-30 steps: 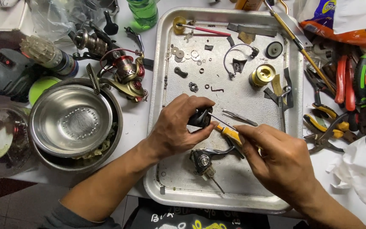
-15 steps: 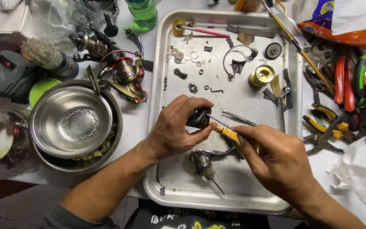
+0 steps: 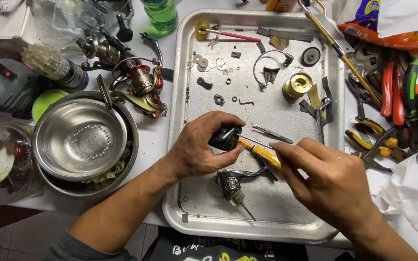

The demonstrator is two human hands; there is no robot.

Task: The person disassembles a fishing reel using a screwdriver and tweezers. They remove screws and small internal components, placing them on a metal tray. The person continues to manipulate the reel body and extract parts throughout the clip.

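Bare hands and forearms under my head camera.
I'm seeing the left hand and right hand going ungloved, a dark grey sleeve bunching near the left elbow.

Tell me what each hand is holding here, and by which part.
Left hand grips a small black part around its body, over the tray. Right hand holds a screwdriver by its yellow handle, tip at the black part.

Left hand comes in from lower left, forearm bare, fingers curled shut in a grip, thumb on top. Right hand comes in from lower right, fingers pinched together toward the left hand, knuckles up. Fingertips nearly meet.
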